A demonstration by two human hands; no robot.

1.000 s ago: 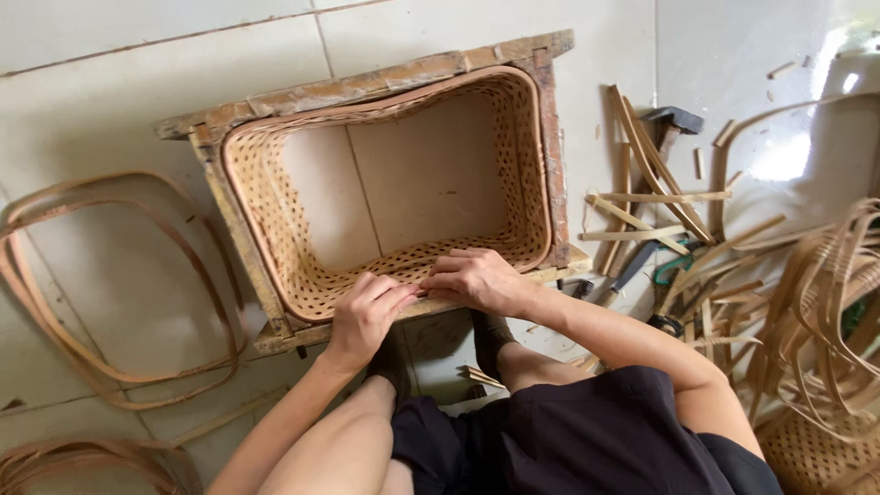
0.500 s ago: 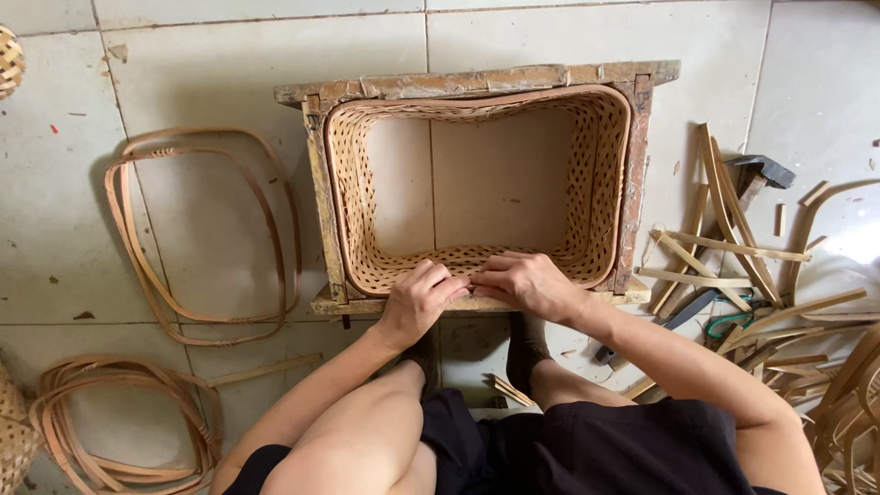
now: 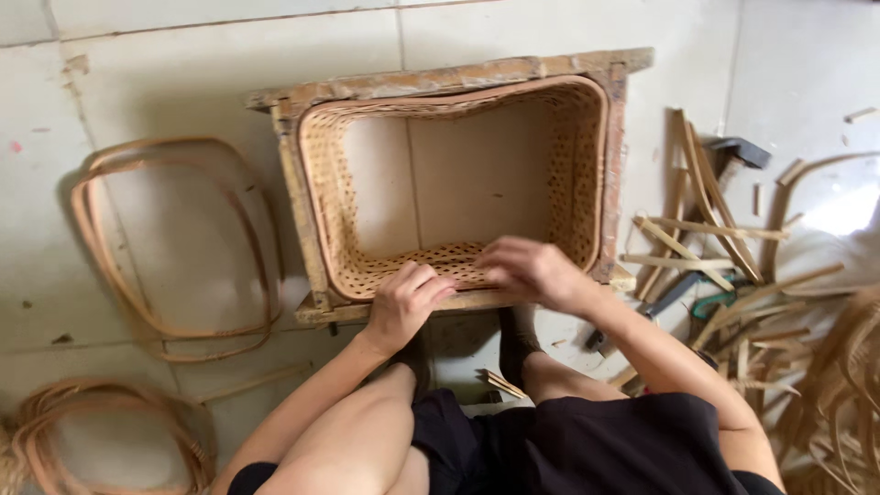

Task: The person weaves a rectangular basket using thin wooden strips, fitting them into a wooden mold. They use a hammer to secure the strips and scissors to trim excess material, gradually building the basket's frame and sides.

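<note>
A bottomless woven rattan basket wall [image 3: 577,174] sits inside a worn rectangular wooden frame [image 3: 440,81] on the tiled floor. My left hand [image 3: 405,304] rests curled on the near rim of the weave, touching the frame's front bar. My right hand [image 3: 527,269], slightly blurred, is over the near rim just to the right, fingers bent against the woven edge. I cannot tell whether either hand grips a strand. My bare knees and dark shorts fill the bottom of the view.
Bent rattan hoops [image 3: 174,238] lie on the floor at left, with more coiled hoops [image 3: 110,431] at lower left. Split cane strips [image 3: 706,229], a hammer [image 3: 733,151] and a green-handled tool [image 3: 720,302] lie at right, beside loose rattan [image 3: 843,367].
The view has shifted so the frame sits nearer the centre. My right hand has lifted and moved slightly right along the near rim; the left hand stays on the rim.
</note>
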